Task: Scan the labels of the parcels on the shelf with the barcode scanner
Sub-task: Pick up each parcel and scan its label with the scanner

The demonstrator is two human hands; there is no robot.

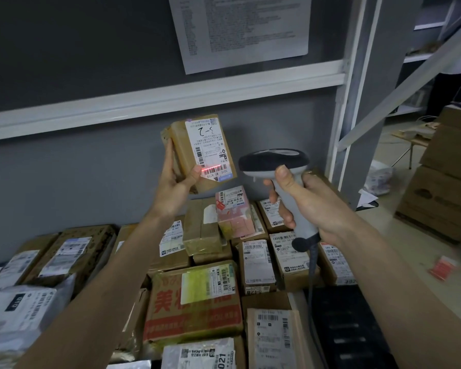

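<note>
Left hand (175,187) grips a brown parcel (197,153), lifted above the pile (210,262) on the shelf, label (210,150) facing us. Right hand (304,206) clasps the scanner (277,166) by its handle, just beside it. A red line glows across the label's lower barcode.

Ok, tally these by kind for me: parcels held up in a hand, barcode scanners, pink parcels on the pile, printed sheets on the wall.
Brown cardboard parcel held in the left hand: 1
Grey-and-black handheld barcode scanner in the right hand: 1
Pink wrapped parcel on the pile: 1
White printed paper sheet on the grey wall: 1
Total: 4
</note>
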